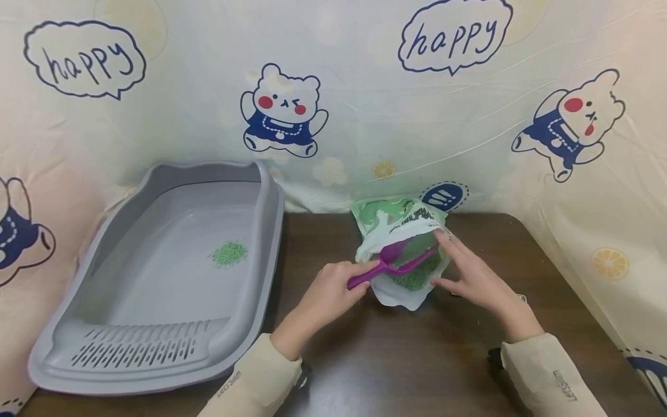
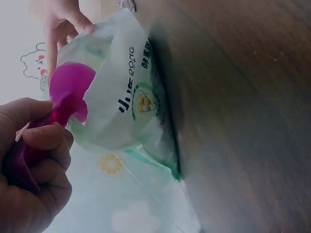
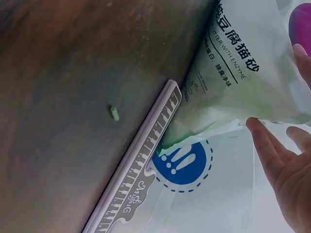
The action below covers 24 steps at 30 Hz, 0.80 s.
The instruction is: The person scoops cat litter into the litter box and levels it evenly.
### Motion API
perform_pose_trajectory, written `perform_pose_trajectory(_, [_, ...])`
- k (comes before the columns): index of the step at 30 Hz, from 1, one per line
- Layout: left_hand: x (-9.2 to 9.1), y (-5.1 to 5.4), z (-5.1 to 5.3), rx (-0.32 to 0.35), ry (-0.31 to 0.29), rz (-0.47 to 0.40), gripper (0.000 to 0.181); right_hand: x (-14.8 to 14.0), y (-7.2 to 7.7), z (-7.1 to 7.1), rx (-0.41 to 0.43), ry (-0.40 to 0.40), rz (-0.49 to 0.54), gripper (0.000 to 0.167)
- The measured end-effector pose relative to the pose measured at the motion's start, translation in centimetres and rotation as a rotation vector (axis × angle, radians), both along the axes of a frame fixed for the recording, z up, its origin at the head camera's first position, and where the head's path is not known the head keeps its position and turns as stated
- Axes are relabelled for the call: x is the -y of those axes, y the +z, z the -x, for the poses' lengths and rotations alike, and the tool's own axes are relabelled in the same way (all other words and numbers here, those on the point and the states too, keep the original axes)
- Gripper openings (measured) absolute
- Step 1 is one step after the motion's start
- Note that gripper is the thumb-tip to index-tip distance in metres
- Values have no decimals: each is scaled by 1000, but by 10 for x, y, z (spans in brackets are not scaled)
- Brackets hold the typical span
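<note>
remotely i see the left hand (image 1: 333, 289) gripping a purple litter scoop (image 1: 388, 265) inside the cat-litter bag (image 1: 398, 296); the right hand (image 1: 474, 286), spread wide, touches its three o'clock side.

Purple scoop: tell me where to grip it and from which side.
Grip the purple scoop by its slim handle, probably best from the person's near left: the handle points that way out of the bag's mouth, while the broad head lies within. The left hand holds it there.

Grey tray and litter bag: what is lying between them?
The head view shows brown tabletop there, the left hand over its nearer part, holding the scoop.
</note>
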State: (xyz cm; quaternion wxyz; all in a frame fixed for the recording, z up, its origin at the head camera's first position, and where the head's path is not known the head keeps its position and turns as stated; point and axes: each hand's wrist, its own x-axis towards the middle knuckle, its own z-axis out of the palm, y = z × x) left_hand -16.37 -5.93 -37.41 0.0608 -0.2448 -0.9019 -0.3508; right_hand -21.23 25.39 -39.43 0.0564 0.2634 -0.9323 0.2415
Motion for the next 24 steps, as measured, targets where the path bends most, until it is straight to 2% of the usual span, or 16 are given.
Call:
perform_pose_trajectory(8, [5, 0, -4, -12, -2, 36, 43, -1, 0, 1, 5, -4, 10, 103])
perform_pose_trajectory(13, [11, 6, -10, -2, -17, 45, 44, -1, -1, 1, 13, -4, 12, 102])
perform_pose_trajectory(19, [17, 13, -14, -24, -61, 67, 42, -3, 0, 0, 2, -5, 16, 102])
perform_pose_trajectory(24, [22, 20, -19, -4, -81, 81, 42, -3, -1, 0, -3, -6, 27, 103])
